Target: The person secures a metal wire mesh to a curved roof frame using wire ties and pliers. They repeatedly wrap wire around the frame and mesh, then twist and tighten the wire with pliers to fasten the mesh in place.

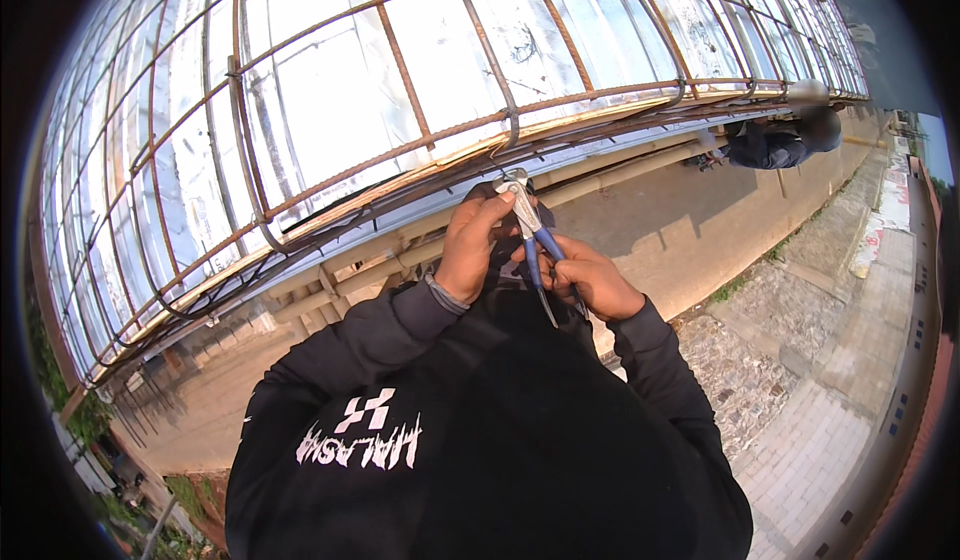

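Observation:
A pair of pliers (531,222) with a grey metal head and blue handles is between my two hands, in front of my chest. My left hand (472,248) is closed at the pliers' head, its thumb lying against the jaws. At the handles, my right hand (595,278) is curled with its fingers bent; part of its grip is hidden. A thin bent wire (494,156) shows just above the jaws, next to the edge of the rebar grid (510,120). Whether the jaws touch the wire, I cannot tell.
Shiny pale sheeting (440,70) lies under the rebar grid. Bamboo poles (600,177) run below its edge. Another person in dark clothes (775,148) is at the right along the same edge. Far below are brown ground (650,235) and a paved strip (800,460).

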The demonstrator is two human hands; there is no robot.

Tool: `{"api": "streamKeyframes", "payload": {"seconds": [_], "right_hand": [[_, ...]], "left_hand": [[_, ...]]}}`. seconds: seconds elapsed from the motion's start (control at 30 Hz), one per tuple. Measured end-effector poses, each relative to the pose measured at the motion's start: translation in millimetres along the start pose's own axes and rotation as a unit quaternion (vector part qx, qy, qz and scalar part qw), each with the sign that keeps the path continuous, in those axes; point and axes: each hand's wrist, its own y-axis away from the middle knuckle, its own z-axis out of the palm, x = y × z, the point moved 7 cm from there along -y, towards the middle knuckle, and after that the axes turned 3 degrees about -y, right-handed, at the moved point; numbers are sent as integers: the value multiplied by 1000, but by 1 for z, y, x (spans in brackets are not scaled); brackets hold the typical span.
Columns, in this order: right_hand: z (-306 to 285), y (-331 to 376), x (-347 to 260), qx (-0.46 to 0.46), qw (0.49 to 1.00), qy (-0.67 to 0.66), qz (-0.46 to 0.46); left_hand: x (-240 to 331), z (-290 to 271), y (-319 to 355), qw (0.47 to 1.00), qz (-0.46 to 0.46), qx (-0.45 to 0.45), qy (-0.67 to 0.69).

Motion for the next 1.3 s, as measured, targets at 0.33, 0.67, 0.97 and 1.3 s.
{"api": "streamKeyframes", "payload": {"seconds": [0.33,0.67,0.97,1.3], "right_hand": [[12,-12,22,-39,991,-120,55],[14,2,-12,-54,991,-108,59],[4,0,-31,-85,996,1,4],[18,5,-30,-18,993,-109,-47]], "left_hand": [[-12,34,12,988,-98,-116,29],[2,32,17,995,-29,-94,-32],[-14,4,19,994,-35,-87,-50],[-2,30,15,994,-70,-41,68]]}}
